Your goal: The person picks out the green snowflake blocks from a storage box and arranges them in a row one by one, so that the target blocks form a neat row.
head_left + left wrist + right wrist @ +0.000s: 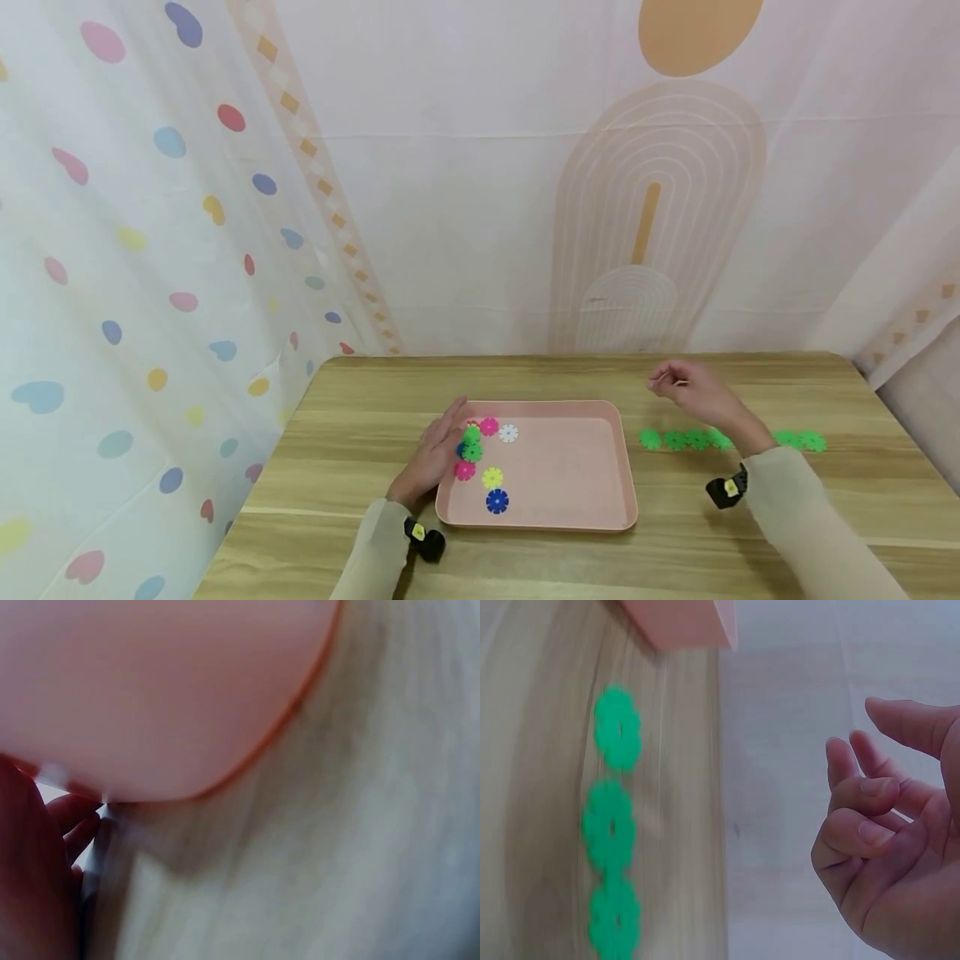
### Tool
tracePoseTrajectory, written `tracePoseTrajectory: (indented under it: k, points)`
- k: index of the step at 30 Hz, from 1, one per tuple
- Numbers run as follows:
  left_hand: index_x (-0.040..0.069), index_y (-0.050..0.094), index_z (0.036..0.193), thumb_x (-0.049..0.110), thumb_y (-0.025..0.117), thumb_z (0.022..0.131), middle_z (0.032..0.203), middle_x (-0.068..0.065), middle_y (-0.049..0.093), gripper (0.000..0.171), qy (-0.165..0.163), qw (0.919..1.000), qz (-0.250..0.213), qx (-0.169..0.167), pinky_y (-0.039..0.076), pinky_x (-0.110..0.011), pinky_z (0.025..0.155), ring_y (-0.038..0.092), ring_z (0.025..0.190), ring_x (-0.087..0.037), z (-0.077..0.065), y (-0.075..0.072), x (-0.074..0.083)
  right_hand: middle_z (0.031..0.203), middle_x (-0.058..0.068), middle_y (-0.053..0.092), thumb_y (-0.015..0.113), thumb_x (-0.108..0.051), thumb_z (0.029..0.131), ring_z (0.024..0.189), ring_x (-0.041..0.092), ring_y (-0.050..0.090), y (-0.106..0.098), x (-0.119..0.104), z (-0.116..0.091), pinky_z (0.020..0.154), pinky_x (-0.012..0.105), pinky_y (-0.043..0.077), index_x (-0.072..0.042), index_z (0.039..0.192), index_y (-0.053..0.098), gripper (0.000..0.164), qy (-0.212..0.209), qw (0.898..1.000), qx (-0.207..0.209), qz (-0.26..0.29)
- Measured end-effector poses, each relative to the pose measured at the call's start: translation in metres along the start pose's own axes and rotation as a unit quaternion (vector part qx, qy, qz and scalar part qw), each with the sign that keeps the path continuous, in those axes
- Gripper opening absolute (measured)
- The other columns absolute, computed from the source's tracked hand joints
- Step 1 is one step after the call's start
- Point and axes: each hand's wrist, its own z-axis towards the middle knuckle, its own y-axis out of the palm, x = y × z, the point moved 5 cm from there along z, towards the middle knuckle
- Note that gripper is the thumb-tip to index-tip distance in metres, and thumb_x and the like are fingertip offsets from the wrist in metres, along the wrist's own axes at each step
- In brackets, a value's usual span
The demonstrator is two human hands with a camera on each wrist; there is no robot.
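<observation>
My left hand [435, 452] rests along the left rim of a pink tray [562, 475], its fingers stretched out toward the far corner. Inside the tray, close to that hand, green snowflake discs [472, 451] overlap a blue one. Pink snowflake discs [489, 427], a white snowflake disc [508, 432], a yellow one [492, 477] and a dark blue one [497, 501] lie nearby. Over the table to the right of the tray, my right hand [900, 832] is raised, fingers loosely bent, thumb apart and nothing held. Below it runs a row of green snowflake discs [609, 825], partly covered by the forearm.
The wooden table [360, 417] meets a patterned curtain [465, 250] at its back edge. Another curtain with coloured spots [183, 302] hangs on the left. Each wrist wears a small black camera [726, 492].
</observation>
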Motion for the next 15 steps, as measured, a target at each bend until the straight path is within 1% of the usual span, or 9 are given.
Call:
tracePoseTrajectory:
  k: [4,6,10,13,15]
  points:
    - [0.032,0.021,0.159,0.037,0.035,0.108,0.164,-0.007,0.020,0.053,0.009,1.0000,-0.003,-0.001,0.002,-0.072,0.113,0.005,0.151,-0.039,0.000,-0.001,0.001,0.103,0.019,0.067,0.060,-0.010,0.098,0.091,0.021,0.059,0.018,-0.011,0.013,0.075,0.031,0.051,0.004,0.106,0.064,0.017,-0.013,1.000,-0.016,0.011]
    - [0.031,0.021,0.159,0.037,0.034,0.108,0.165,-0.006,0.020,0.053,0.011,0.9999,-0.003,-0.002,0.002,-0.072,0.113,0.004,0.151,-0.038,0.000,-0.001,0.002,0.101,0.017,0.066,0.061,-0.011,0.098,0.090,0.019,0.058,0.027,-0.018,0.018,0.076,0.033,0.051,0.003,0.105,0.065,0.016,-0.018,0.999,-0.022,0.019]
    - [0.030,0.020,0.159,0.037,0.033,0.108,0.165,-0.006,0.019,0.054,0.011,0.9999,0.000,-0.003,0.001,-0.071,0.114,0.003,0.151,-0.038,-0.001,-0.002,0.002,0.098,0.012,0.066,0.061,-0.013,0.098,0.089,0.019,0.058,0.041,-0.032,0.029,0.077,0.035,0.050,0.000,0.103,0.066,0.015,-0.027,0.999,-0.025,0.012]
    - [0.031,0.020,0.159,0.038,0.034,0.107,0.165,-0.005,0.018,0.054,0.006,1.0000,-0.003,-0.004,0.000,-0.071,0.114,0.002,0.151,-0.038,-0.001,-0.002,0.002,0.095,0.009,0.066,0.061,-0.012,0.097,0.087,0.017,0.059,0.053,-0.042,0.036,0.075,0.032,0.050,0.000,0.101,0.066,0.014,-0.035,0.999,-0.030,0.008]
    - [0.031,0.020,0.159,0.038,0.034,0.107,0.165,-0.005,0.018,0.054,0.004,1.0000,-0.004,-0.004,0.000,-0.072,0.113,0.002,0.151,-0.038,-0.002,-0.002,0.002,0.094,0.009,0.065,0.060,-0.012,0.098,0.083,0.018,0.057,0.061,-0.047,0.041,0.070,0.030,0.050,0.000,0.101,0.065,0.013,-0.034,0.998,-0.042,0.020]
